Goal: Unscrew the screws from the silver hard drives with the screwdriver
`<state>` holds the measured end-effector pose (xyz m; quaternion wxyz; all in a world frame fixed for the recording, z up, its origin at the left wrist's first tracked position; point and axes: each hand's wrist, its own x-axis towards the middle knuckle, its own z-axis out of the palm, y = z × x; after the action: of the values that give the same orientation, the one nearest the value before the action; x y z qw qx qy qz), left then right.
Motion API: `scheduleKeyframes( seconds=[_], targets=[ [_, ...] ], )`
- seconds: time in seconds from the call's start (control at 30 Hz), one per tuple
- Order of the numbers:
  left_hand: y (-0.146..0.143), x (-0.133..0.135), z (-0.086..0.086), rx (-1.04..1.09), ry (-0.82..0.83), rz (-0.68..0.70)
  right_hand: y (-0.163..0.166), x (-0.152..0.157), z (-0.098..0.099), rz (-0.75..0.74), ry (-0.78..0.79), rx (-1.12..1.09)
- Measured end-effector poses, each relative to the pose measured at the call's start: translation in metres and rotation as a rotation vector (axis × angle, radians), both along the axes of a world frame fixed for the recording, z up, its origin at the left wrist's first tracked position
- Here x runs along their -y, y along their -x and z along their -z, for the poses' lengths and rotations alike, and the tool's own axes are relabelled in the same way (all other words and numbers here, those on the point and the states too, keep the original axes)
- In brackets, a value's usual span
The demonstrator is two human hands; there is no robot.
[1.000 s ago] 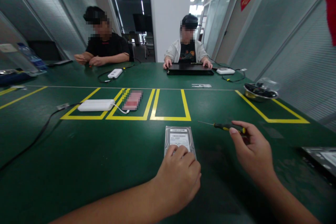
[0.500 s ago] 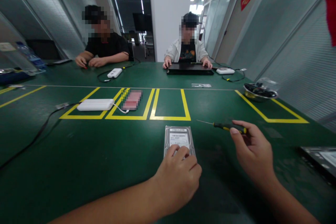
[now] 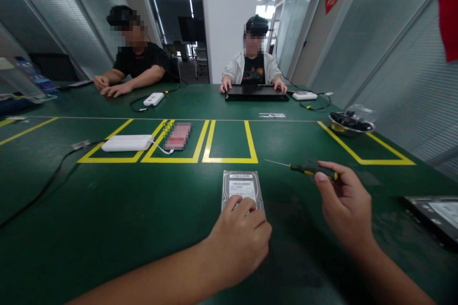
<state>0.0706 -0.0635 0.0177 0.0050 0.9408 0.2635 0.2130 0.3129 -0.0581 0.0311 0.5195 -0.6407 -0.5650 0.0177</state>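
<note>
Hard drive [image 3: 240, 184] under left fingers [image 3: 246, 205], screwdriver [image 3: 310, 170] between right fingers [image 3: 344, 172]

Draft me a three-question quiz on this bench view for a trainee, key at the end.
1. True or false: the left hand is on the hard drive.
2. Fill in: the right hand holds a ____.
3. Choose: the metal bowl is (a) under the left hand, (b) between the two hands, (c) farther off than the right hand.

Key: 1 true; 2 screwdriver; 3 c.
</note>
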Motion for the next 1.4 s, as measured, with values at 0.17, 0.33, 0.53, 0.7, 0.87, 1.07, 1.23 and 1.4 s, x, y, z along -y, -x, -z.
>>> scheduleKeyframes(
  seconds=[0.17,0.33,0.53,0.7,0.87,1.07,1.23,1.4],
  targets=[
    [-0.002,0.000,-0.001,0.020,0.055,-0.022,0.005,0.001,-0.004,-0.010,-0.006,-0.070],
    [-0.001,-0.001,-0.003,0.032,0.088,-0.026,0.009,0.003,-0.012,-0.011,-0.010,-0.142],
    [0.003,-0.003,-0.008,0.030,0.158,-0.024,0.004,0.002,-0.012,-0.051,-0.052,-0.300],
    [0.007,-0.009,-0.013,0.036,0.250,-0.016,0.008,0.004,-0.011,-0.206,-0.133,-0.490],
    [0.010,-0.012,-0.016,0.029,0.302,-0.014,0.019,0.018,-0.016,-0.266,-0.144,-0.444],
    [0.012,-0.012,-0.011,-0.003,0.260,0.050,0.029,0.037,-0.017,-0.378,-0.097,-0.184],
    [0.011,-0.013,-0.009,-0.052,0.218,0.056,0.029,0.041,-0.010,-0.479,-0.049,-0.092],
    [0.010,-0.013,-0.008,-0.043,0.197,0.061,0.030,0.040,-0.007,-0.494,-0.055,-0.105]
  ],
)
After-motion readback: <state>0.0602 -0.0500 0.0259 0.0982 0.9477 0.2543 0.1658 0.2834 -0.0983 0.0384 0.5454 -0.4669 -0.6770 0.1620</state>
